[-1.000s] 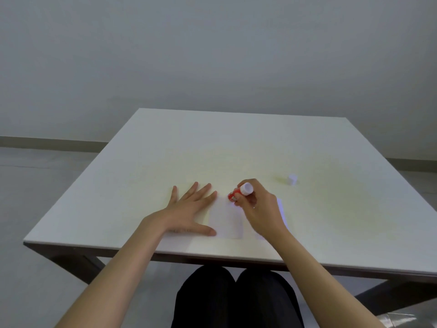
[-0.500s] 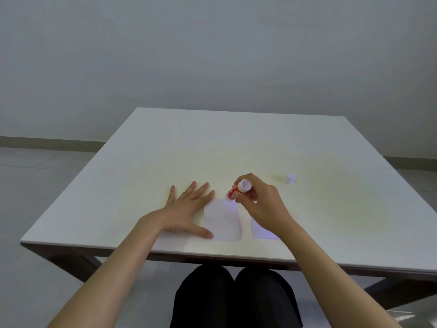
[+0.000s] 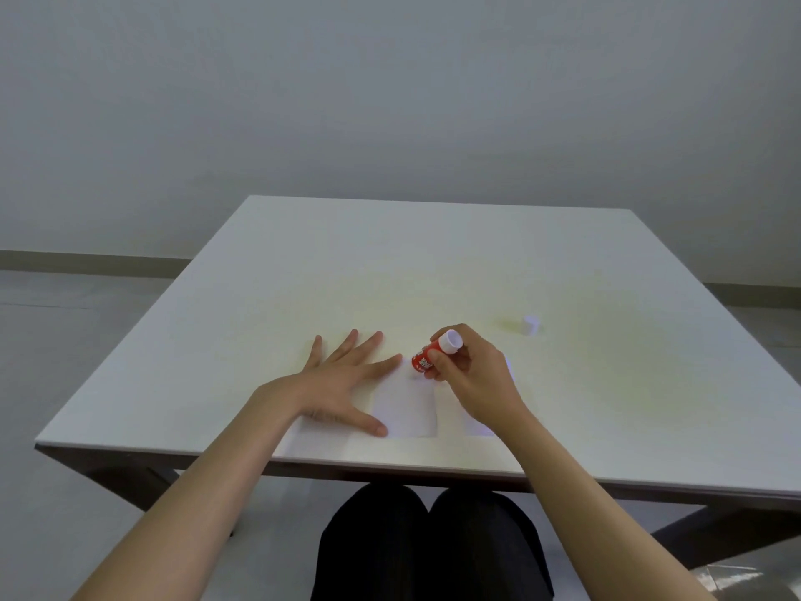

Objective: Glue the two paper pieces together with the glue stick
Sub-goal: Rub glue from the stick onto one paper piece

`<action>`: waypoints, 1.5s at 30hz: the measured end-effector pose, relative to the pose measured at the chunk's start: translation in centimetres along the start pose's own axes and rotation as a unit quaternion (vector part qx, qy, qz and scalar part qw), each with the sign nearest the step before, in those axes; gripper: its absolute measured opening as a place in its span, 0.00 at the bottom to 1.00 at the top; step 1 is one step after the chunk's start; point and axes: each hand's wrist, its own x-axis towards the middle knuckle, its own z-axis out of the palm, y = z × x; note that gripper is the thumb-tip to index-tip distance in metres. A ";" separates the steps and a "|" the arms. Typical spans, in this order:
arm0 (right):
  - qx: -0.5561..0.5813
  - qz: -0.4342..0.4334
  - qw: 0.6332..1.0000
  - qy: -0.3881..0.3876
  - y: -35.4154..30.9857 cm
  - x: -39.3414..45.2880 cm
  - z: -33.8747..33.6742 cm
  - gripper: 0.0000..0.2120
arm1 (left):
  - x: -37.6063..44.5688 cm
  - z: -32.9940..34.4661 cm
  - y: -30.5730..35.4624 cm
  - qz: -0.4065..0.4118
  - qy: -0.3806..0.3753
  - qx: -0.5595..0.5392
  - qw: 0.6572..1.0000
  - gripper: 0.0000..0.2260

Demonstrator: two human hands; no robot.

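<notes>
The right hand [image 3: 472, 375], just right of the frame's centre, is closed around the glue stick [image 3: 431, 354], thumb and fingers wrapped on its red barrel. The stick is tilted, its long axis running from the white end at the upper right down to the lower left, where the working end sits at the top edge of the left paper [image 3: 405, 409]; whether the tip actually touches the sheet cannot be told. That paper lies directly below the stick in the frame, toward the near table edge, so a stroke would likely need to run down the frame toward the person. The left hand [image 3: 342, 383] lies flat and open, fingers spread, holding nothing; its thumb rests at the paper's lower left corner and its forefinger reaches to its upper left, apparently pinning the sheet. The second paper [image 3: 479, 427] lies just right of the first, mostly hidden beneath the right wrist, so the right hand is nearer to it. Well apart, toward the upper right, the cap [image 3: 531, 324] stands on the white table [image 3: 433, 253].
</notes>
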 end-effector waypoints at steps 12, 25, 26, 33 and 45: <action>0.018 -0.023 0.997 -0.075 -0.3 -0.8 -0.1 0.02 | 1.7 -0.4 -0.8 -0.015 -0.007 -0.008 1.000 0.49; -0.036 -0.007 0.999 -0.032 0.0 -1.7 -2.2 0.04 | 1.5 -0.8 -0.7 -0.001 -0.008 -0.018 1.000 0.47; -0.039 -0.002 0.999 -0.009 0.1 -1.6 -2.2 0.04 | 1.5 -0.8 -0.7 0.001 -0.008 -0.022 1.000 0.47; -0.031 -0.011 0.998 -0.048 -0.2 -2.5 -2.1 0.07 | 1.6 -0.4 -0.6 -0.001 0.003 -0.007 1.000 0.48; -0.025 -0.009 0.999 -0.043 -0.5 -0.7 1.4 0.10 | 1.8 -0.3 -0.5 0.000 -0.002 0.005 1.000 0.49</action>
